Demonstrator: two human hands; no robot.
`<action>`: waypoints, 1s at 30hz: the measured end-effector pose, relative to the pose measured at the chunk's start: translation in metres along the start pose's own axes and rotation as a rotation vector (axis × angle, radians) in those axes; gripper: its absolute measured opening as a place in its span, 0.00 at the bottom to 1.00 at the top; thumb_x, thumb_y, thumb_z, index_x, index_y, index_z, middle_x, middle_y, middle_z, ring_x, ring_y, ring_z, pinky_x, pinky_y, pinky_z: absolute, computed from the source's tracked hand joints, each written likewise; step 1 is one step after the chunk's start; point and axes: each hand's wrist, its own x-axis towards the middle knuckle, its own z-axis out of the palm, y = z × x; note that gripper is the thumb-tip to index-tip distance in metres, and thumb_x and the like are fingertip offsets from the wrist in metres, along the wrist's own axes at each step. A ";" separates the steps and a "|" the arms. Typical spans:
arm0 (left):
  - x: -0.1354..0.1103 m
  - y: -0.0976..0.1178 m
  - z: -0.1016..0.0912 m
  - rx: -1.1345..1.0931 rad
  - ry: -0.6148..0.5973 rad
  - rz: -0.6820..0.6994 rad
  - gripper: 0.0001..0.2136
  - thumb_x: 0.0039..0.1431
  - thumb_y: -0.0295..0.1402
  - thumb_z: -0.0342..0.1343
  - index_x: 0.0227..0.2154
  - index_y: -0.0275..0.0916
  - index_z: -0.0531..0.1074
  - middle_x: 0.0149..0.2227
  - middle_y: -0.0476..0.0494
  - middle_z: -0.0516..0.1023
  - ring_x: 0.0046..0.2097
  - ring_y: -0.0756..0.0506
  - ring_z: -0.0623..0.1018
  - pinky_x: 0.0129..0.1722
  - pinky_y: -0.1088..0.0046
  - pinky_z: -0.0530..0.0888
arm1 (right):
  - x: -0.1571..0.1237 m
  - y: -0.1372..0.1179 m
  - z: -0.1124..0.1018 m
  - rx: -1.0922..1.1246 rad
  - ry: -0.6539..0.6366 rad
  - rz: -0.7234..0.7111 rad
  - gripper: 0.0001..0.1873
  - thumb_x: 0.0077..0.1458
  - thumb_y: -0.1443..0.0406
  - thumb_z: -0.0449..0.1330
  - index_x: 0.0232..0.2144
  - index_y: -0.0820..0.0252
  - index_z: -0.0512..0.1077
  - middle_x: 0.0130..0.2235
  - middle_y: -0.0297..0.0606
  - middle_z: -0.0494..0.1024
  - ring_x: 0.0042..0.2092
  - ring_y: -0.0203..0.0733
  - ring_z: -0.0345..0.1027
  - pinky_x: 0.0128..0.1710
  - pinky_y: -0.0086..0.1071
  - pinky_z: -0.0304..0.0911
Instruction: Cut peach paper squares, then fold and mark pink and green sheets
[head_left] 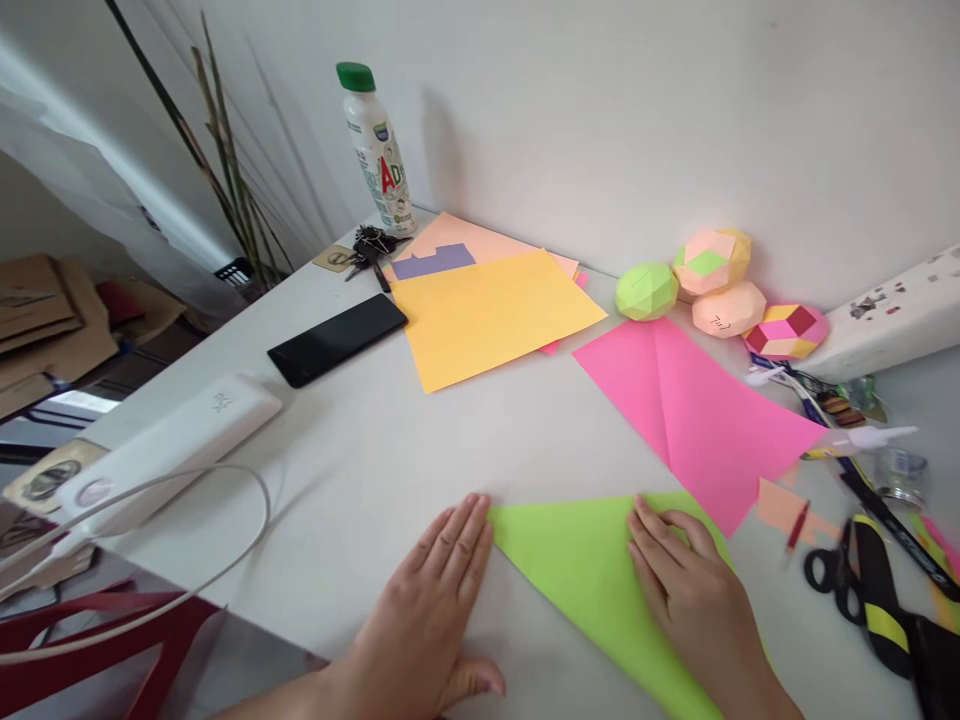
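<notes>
A sheet of green paper (577, 560), folded into a triangle-like shape, lies on the white table (352, 470) in front of me. My left hand (442, 580) rests flat with its fingers stretched out, the fingertips at the paper's left corner. My right hand (686, 580) lies on top of the paper, fingers extended toward its upper edge. Part of the green sheet is hidden under the right hand and forearm. Just beyond it is a pink sheet (712, 430) with a crease down it.
Farther back lie yellow paper (495, 320), a black phone (337, 340), keys (367, 250) and an upright bottle (379, 150). Faceted paper balls (646, 292) sit by the wall. Scissors (840, 575) and a cutter (881, 600) are at right. A white power strip-like device (180, 450) with a cable is at left.
</notes>
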 end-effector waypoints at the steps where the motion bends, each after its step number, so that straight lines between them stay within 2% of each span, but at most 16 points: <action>1: -0.002 0.001 -0.001 0.027 0.011 -0.017 0.49 0.54 0.67 0.34 0.56 0.21 0.65 0.62 0.21 0.59 0.65 0.29 0.54 0.64 0.54 0.47 | 0.000 0.000 0.000 -0.001 0.000 0.003 0.14 0.63 0.69 0.52 0.43 0.70 0.77 0.48 0.43 0.79 0.43 0.48 0.67 0.36 0.37 0.71; 4: 0.000 0.005 -0.007 0.080 0.044 -0.073 0.48 0.55 0.66 0.35 0.54 0.21 0.68 0.60 0.21 0.62 0.64 0.29 0.59 0.64 0.53 0.48 | 0.000 -0.001 0.000 -0.001 0.007 0.012 0.14 0.63 0.69 0.52 0.43 0.69 0.77 0.47 0.42 0.79 0.43 0.48 0.67 0.36 0.37 0.72; 6: 0.010 0.008 -0.012 0.081 0.056 -0.105 0.45 0.57 0.64 0.37 0.49 0.20 0.72 0.58 0.20 0.65 0.63 0.28 0.60 0.63 0.52 0.50 | 0.000 -0.002 0.000 -0.003 0.014 0.012 0.14 0.62 0.70 0.52 0.42 0.69 0.77 0.47 0.42 0.79 0.43 0.48 0.67 0.35 0.36 0.72; 9: 0.039 0.007 -0.014 0.055 0.060 -0.096 0.31 0.64 0.51 0.44 0.43 0.22 0.75 0.58 0.21 0.66 0.63 0.30 0.60 0.63 0.54 0.53 | 0.000 -0.002 0.001 -0.002 0.017 0.013 0.14 0.62 0.70 0.52 0.41 0.68 0.78 0.47 0.42 0.79 0.43 0.48 0.67 0.36 0.36 0.73; 11: 0.064 0.002 -0.009 0.023 0.077 0.085 0.22 0.66 0.41 0.46 0.48 0.24 0.73 0.60 0.27 0.64 0.64 0.34 0.60 0.63 0.57 0.55 | 0.000 -0.003 0.001 -0.001 0.014 0.023 0.14 0.62 0.70 0.52 0.42 0.67 0.78 0.47 0.43 0.79 0.43 0.48 0.67 0.36 0.36 0.73; 13: 0.088 -0.003 0.000 -0.046 0.042 0.374 0.19 0.68 0.35 0.45 0.55 0.29 0.68 0.63 0.36 0.60 0.65 0.37 0.59 0.63 0.59 0.56 | 0.000 -0.004 0.001 -0.005 0.012 0.034 0.14 0.61 0.71 0.53 0.42 0.67 0.78 0.47 0.43 0.79 0.43 0.48 0.67 0.36 0.37 0.73; 15: 0.105 -0.008 0.009 -0.128 -0.028 0.526 0.20 0.69 0.36 0.42 0.58 0.32 0.64 0.65 0.41 0.58 0.66 0.38 0.56 0.64 0.61 0.55 | -0.001 -0.005 0.002 -0.014 0.005 0.039 0.14 0.61 0.71 0.53 0.42 0.66 0.78 0.47 0.43 0.79 0.42 0.48 0.67 0.36 0.38 0.73; 17: 0.113 -0.012 0.016 -0.191 -0.094 0.590 0.22 0.70 0.40 0.40 0.61 0.33 0.60 0.66 0.42 0.54 0.67 0.39 0.53 0.65 0.61 0.52 | -0.002 -0.006 0.003 -0.016 0.002 0.048 0.14 0.61 0.71 0.53 0.42 0.65 0.78 0.47 0.43 0.79 0.42 0.48 0.66 0.35 0.38 0.73; 20: 0.111 -0.015 0.018 -0.228 -0.130 0.609 0.25 0.70 0.42 0.38 0.64 0.33 0.52 0.67 0.41 0.48 0.68 0.40 0.48 0.66 0.60 0.46 | -0.003 -0.007 0.004 -0.008 -0.003 0.064 0.13 0.61 0.71 0.54 0.42 0.65 0.78 0.48 0.43 0.79 0.42 0.47 0.66 0.35 0.37 0.73; 24: 0.101 -0.017 0.011 -0.242 -0.180 0.629 0.25 0.69 0.38 0.40 0.66 0.37 0.48 0.68 0.44 0.47 0.69 0.40 0.44 0.66 0.58 0.41 | -0.004 -0.008 0.005 0.002 -0.007 0.083 0.13 0.60 0.71 0.55 0.42 0.67 0.77 0.48 0.44 0.79 0.43 0.47 0.66 0.36 0.37 0.74; 27: 0.092 -0.016 0.002 -0.274 -0.223 0.679 0.26 0.69 0.36 0.40 0.67 0.39 0.45 0.68 0.46 0.45 0.69 0.41 0.44 0.67 0.57 0.41 | -0.005 -0.008 0.007 0.013 -0.005 0.093 0.13 0.60 0.71 0.55 0.42 0.67 0.77 0.47 0.45 0.79 0.43 0.47 0.65 0.36 0.36 0.73; 30: 0.079 -0.015 -0.006 -0.321 -0.263 0.723 0.28 0.68 0.37 0.42 0.67 0.38 0.43 0.68 0.45 0.45 0.69 0.40 0.44 0.67 0.58 0.45 | -0.007 -0.008 0.010 0.020 -0.004 0.089 0.13 0.60 0.72 0.54 0.43 0.65 0.77 0.48 0.47 0.78 0.43 0.46 0.65 0.37 0.35 0.73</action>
